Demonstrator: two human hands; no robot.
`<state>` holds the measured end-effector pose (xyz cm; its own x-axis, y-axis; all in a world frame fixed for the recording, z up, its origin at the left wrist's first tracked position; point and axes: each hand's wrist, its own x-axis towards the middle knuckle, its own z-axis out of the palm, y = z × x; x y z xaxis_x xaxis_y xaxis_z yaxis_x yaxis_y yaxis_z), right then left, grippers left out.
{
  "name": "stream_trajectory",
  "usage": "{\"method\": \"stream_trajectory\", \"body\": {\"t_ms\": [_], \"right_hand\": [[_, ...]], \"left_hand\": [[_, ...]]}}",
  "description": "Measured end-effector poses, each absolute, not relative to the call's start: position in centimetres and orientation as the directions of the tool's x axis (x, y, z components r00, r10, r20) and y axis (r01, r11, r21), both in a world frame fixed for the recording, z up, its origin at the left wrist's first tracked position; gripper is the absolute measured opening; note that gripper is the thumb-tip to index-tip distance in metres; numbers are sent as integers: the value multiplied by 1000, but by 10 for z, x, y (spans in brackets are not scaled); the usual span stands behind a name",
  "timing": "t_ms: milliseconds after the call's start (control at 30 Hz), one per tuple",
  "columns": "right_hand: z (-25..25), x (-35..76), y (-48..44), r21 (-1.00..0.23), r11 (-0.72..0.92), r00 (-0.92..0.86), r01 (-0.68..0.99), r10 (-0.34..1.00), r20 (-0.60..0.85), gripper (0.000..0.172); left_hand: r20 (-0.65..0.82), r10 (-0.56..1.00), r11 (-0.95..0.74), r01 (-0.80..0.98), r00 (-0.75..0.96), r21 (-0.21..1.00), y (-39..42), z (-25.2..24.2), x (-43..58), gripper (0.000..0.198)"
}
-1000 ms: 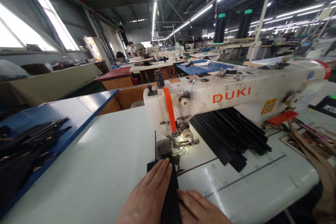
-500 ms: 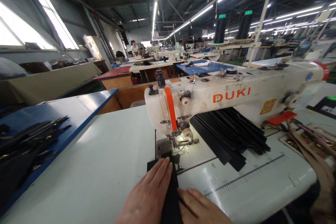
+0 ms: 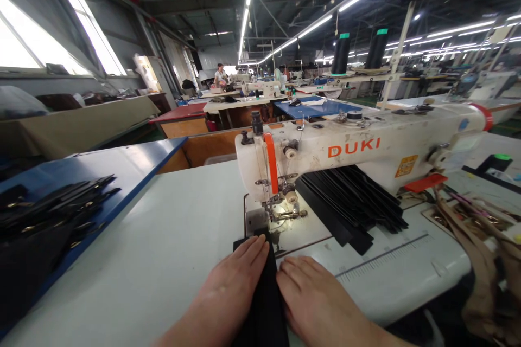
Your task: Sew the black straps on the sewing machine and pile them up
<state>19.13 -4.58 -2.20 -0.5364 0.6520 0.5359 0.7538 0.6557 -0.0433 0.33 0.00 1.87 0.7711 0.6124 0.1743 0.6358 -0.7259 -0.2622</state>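
A white sewing machine [image 3: 358, 143] marked DUKI stands on the pale table. Under its needle area begins a long black strip [image 3: 266, 303] that runs toward me. My left hand [image 3: 238, 276] lies flat on the strip's left part, fingers stretched toward the needle. At the strip's right edge rests my right hand [image 3: 309, 293], its fingers bent and side by side, with the fingertips against the edge; whether they pinch it is hidden. A fanned stack of black strips [image 3: 354, 200] lies beneath the machine arm.
On the left, a blue table [image 3: 134, 168] carries black pieces with metal parts [image 3: 61, 211]. Tan straps [image 3: 468, 244] hang at the right edge beside a tray of small parts. Black thread cones [image 3: 341, 54] stand behind the machine. A person [image 3: 220, 76] is far off.
My right hand has moved forward along the strip's edge and shows more fully. My left hand has shifted slightly forward. The view has moved a little.
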Motion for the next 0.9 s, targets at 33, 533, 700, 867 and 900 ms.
{"method": "stream_trajectory", "body": {"t_ms": [33,533,700,867,900], "right_hand": [[-17,190,-43,-54,632,-518,773,679,520,22],[8,200,-6,148,872,-840,467,386,382,9],[9,205,9,169,862,-837,478,390,383,13],[10,211,20,169,844,-825,509,423,375,13],[10,212,22,164,844,-823,511,425,376,13]], "left_hand": [[184,613,-726,640,768,-252,0,19,3,59],[296,627,-691,690,720,-213,-6,8,6,41],[322,644,-681,712,694,-174,10,8,14,37],[341,631,-685,707,697,-175,22,8,19,37],[345,626,-687,704,699,-180,24,8,19,36]]}}
